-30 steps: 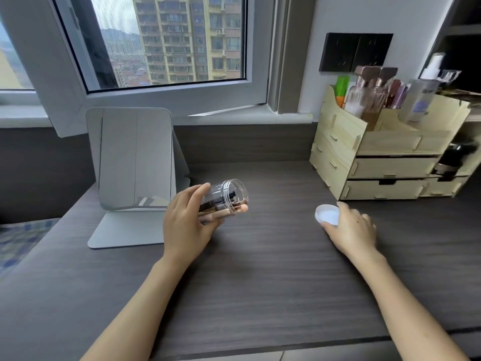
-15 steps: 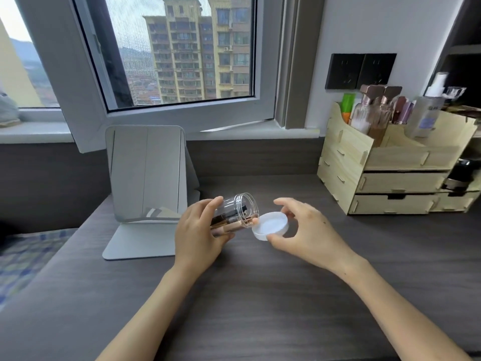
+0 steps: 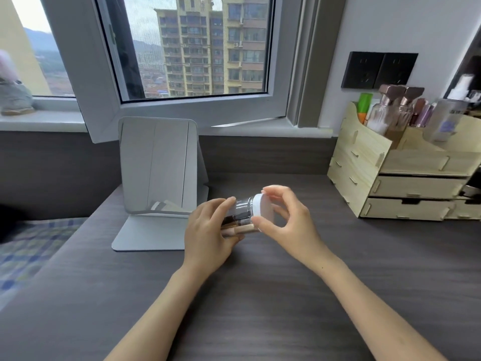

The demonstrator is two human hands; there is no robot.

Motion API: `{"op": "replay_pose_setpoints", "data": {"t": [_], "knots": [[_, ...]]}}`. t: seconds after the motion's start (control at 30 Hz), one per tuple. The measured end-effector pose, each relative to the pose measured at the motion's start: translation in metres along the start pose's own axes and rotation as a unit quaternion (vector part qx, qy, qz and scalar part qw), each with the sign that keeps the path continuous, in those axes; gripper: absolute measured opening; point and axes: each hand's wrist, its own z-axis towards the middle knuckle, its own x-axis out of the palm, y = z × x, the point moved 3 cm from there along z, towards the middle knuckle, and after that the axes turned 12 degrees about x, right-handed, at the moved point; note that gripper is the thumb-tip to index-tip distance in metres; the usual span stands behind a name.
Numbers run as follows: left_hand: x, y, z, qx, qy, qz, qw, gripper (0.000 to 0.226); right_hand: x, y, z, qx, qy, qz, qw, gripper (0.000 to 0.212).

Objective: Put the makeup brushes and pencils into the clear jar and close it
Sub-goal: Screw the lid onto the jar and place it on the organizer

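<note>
Left hand point(image 3: 208, 241) fingers wrapped round tilted clear plastic jar point(image 3: 240, 213); right hand point(image 3: 287, 225) fingertips pinch round white lid point(image 3: 263, 211) on its mouth, above dark wood-grain tabletop point(image 3: 260, 303) centre.

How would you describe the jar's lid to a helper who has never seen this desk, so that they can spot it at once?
Start at the grey folding mirror standing on the dark wood desk. Just right of its base, the left hand holds the clear jar tilted on its side. The white round lid sits over the jar's mouth, pinched by the right hand; nothing else near the hands is white.
</note>
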Motion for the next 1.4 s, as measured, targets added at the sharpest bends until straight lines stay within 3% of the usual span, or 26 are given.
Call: {"op": "replay_pose_setpoints", "data": {"t": [0.1, 0.27, 0.37, 0.43, 0.5, 0.57, 0.63, 0.7, 0.73, 0.8, 0.83, 0.9, 0.97, 1.07, 1.17, 1.3, 1.4], "knots": [[-0.001, -0.001, 0.001, 0.0, -0.006, -0.004, 1.0, 0.078, -0.002, 0.007, 0.005, -0.038, 0.032, -0.061, 0.997, 0.043], [-0.01, -0.007, 0.005, -0.028, 0.008, -0.004, 1.0, 0.076, -0.015, 0.018, 0.007, -0.042, 0.073, -0.059, 0.995, 0.041], [-0.019, -0.013, 0.014, -0.078, 0.06, -0.105, 0.99, 0.073, -0.029, 0.032, 0.011, -0.037, 0.142, -0.032, 0.989, 0.04], [-0.024, -0.018, 0.023, -0.145, 0.141, -0.277, 0.939, 0.064, -0.039, 0.042, 0.015, -0.03, 0.206, -0.017, 0.978, 0.039], [-0.026, -0.025, 0.028, -0.191, 0.217, -0.43, 0.855, 0.057, -0.045, 0.053, 0.019, -0.028, 0.258, -0.018, 0.966, 0.039], [-0.027, -0.029, 0.032, -0.2, 0.24, -0.481, 0.819, 0.052, -0.049, 0.062, 0.025, -0.017, 0.283, -0.03, 0.958, 0.038], [-0.028, -0.029, 0.035, -0.2, 0.223, -0.459, 0.836, 0.054, -0.05, 0.068, 0.03, 0.001, 0.261, -0.071, 0.963, 0.032], [-0.03, -0.03, 0.039, -0.166, 0.19, -0.318, 0.914, 0.058, -0.044, 0.07, 0.032, -0.002, 0.176, -0.185, 0.967, 0.026], [-0.033, -0.031, 0.04, -0.14, 0.172, -0.22, 0.95, 0.059, -0.039, 0.07, 0.032, -0.009, 0.123, -0.242, 0.962, 0.034], [-0.04, -0.036, 0.042, -0.109, 0.141, -0.117, 0.977, 0.061, -0.034, 0.07, 0.031, 0.004, 0.066, -0.289, 0.955, 0.055], [-0.041, -0.037, 0.041, -0.108, 0.134, -0.113, 0.979, 0.061, -0.035, 0.068, 0.031, 0.028, 0.083, -0.285, 0.955, 0.062], [-0.043, -0.032, 0.039, -0.127, 0.142, -0.144, 0.971, 0.06, -0.04, 0.063, 0.031, 0.074, 0.19, -0.239, 0.949, 0.07], [-0.042, -0.026, 0.037, -0.152, 0.154, -0.221, 0.951, 0.06, -0.043, 0.062, 0.029, 0.049, 0.252, -0.196, 0.946, 0.061], [-0.042, -0.031, 0.036, -0.139, 0.153, -0.265, 0.942, 0.058, -0.038, 0.06, 0.023, -0.034, 0.157, -0.179, 0.971, 0.032], [-0.041, -0.037, 0.038, -0.127, 0.134, -0.232, 0.955, 0.057, -0.035, 0.064, 0.022, -0.064, 0.073, -0.221, 0.971, 0.037], [-0.036, -0.043, 0.046, -0.12, 0.113, -0.16, 0.973, 0.052, -0.039, 0.068, 0.03, -0.039, -0.004, -0.223, 0.974, 0.043], [-0.035, -0.048, 0.054, -0.107, 0.066, -0.069, 0.99, 0.057, -0.038, 0.064, 0.03, -0.027, -0.036, -0.191, 0.981, 0.037]]}}
